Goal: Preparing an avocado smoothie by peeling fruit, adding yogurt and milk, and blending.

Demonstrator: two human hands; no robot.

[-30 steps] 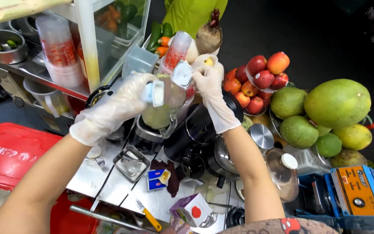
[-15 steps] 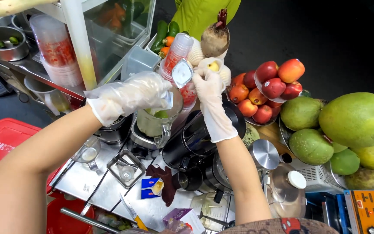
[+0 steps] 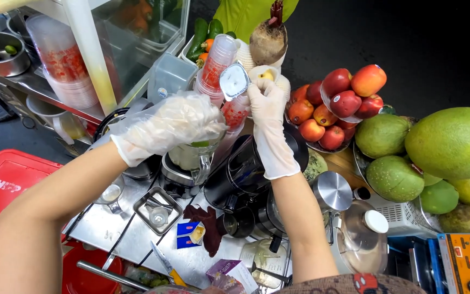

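Observation:
My left hand (image 3: 172,125), in a loose clear plastic glove, is curled palm-down over the mouth of a blender jug (image 3: 191,155) that holds pale green liquid. The small white pot it held a moment ago is now hidden under the glove. My right hand (image 3: 267,106), in a white glove, is raised just right of the jug and pinches a silvery rounded-square foil lid (image 3: 234,81) between thumb and fingers. Behind the lid leans a stack of clear cups with red print (image 3: 216,65).
A black blender base and jugs (image 3: 246,169) stand below my right forearm. Red apples (image 3: 338,109) and large green fruit (image 3: 452,141) are piled at the right. Steel lids (image 3: 332,190), a small steel tray (image 3: 158,209), a knife (image 3: 164,264) and small cartons (image 3: 191,234) lie on the metal counter. A red crate (image 3: 6,182) sits at the left.
My left hand came down with the small white pot from in front of the cups onto the jug's mouth. The right hand stayed up with the foil lid.

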